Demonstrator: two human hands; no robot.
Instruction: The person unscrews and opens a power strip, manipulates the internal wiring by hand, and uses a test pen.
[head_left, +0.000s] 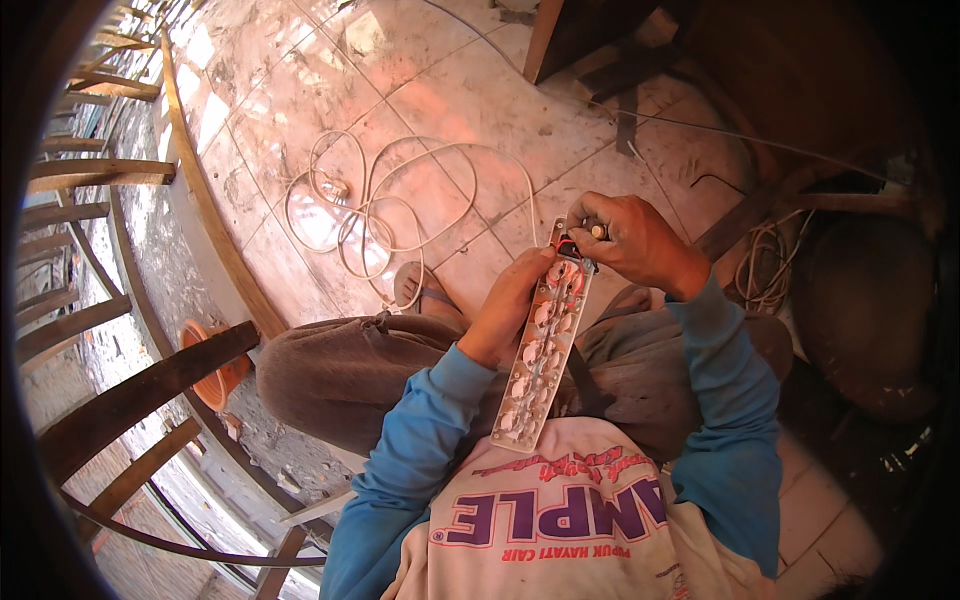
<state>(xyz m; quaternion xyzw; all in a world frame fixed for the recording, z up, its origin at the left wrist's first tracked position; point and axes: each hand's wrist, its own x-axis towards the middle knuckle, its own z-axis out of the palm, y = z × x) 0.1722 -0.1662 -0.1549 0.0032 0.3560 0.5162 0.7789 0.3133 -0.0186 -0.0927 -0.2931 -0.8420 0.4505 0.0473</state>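
Note:
An opened power strip (543, 345), long and whitish with its inner contacts and metal strips showing, lies slantwise above my lap. My left hand (512, 300) grips it near its far end, the thumb pressed on its edge. At that far end sit a black part and thin red wires (567, 246). My right hand (632, 238) is closed over the same end, pinching a small dark tool with a round yellowish butt (599, 232), perhaps a screwdriver. Its tip is hidden behind my fingers. A white cable (530, 190) runs to the strip's far end.
The cable lies in loose loops (372, 215) on the dusty tiled floor (430, 95). Wooden slats (140, 400) and an orange pot (215, 370) stand at the left. Dark wooden furniture (590, 45) is at the far right, with another coiled cable (765, 265) below it.

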